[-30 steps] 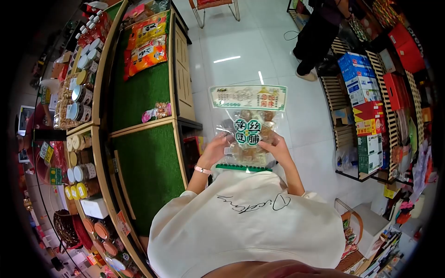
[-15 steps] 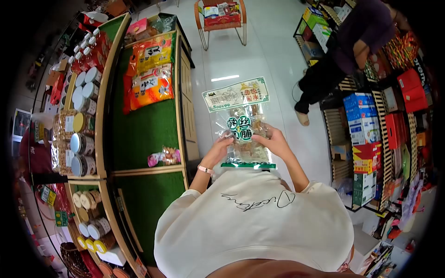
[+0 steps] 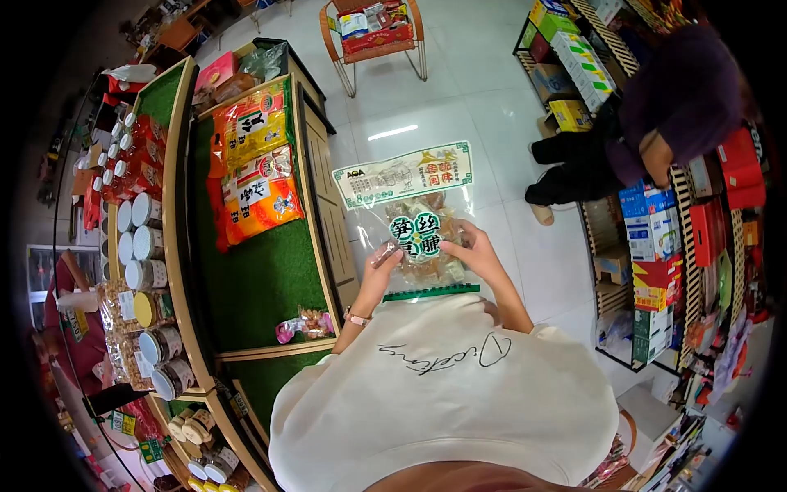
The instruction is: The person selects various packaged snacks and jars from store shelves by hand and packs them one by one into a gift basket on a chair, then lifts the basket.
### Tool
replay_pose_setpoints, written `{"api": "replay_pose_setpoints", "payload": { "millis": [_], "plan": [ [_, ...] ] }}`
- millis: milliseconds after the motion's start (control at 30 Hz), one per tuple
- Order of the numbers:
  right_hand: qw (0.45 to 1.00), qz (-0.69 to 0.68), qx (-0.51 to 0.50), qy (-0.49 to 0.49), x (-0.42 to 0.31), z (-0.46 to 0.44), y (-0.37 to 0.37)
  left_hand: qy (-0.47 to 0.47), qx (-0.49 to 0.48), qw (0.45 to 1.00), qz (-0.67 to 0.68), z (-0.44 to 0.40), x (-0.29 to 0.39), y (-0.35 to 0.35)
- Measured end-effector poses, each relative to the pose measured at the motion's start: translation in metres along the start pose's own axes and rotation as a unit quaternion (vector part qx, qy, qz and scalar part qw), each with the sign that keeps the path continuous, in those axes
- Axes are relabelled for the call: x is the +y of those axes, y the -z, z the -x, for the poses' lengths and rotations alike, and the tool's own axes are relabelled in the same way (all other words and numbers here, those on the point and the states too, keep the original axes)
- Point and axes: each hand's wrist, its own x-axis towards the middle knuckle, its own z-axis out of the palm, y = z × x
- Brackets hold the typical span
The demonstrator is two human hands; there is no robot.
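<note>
A clear plastic snack bag (image 3: 426,207) with a pale printed header, round dark-green lettering and a green bottom strip is held up in front of my chest. Wrapped pieces show through the plastic. My left hand (image 3: 380,269) is closed on its left side, the thumb on the front. On the right side my right hand (image 3: 474,249) grips it too, thumb over the front by the lettering. The fingers behind the bag are partly hidden.
To the left stands a green-lined display shelf (image 3: 254,283) with orange and yellow snack packs (image 3: 257,168), a small pink packet (image 3: 305,325) and several jars (image 3: 147,275). A chair (image 3: 375,49) holding packets is ahead. At right, a person in purple (image 3: 680,107) stands by stocked racks (image 3: 652,271).
The view has shifted, and the left shelf appears lower and further right. The person at the right has moved a little rightward in view. Both hands still hold the bag.
</note>
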Motion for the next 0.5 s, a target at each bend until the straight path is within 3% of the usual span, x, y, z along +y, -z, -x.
{"api": "replay_pose_setpoints", "payload": {
  "millis": [200,500],
  "plan": [
    [0.999,-0.005,-0.001,0.049,-0.017,-0.101,0.019,-0.017,0.030,0.998,-0.054,-0.090,0.052,0.001],
    [0.993,0.031,0.003,0.112,-0.118,-0.269,0.052,-0.082,0.039,0.990,-0.104,-0.263,0.148,-0.005]
  ]
}}
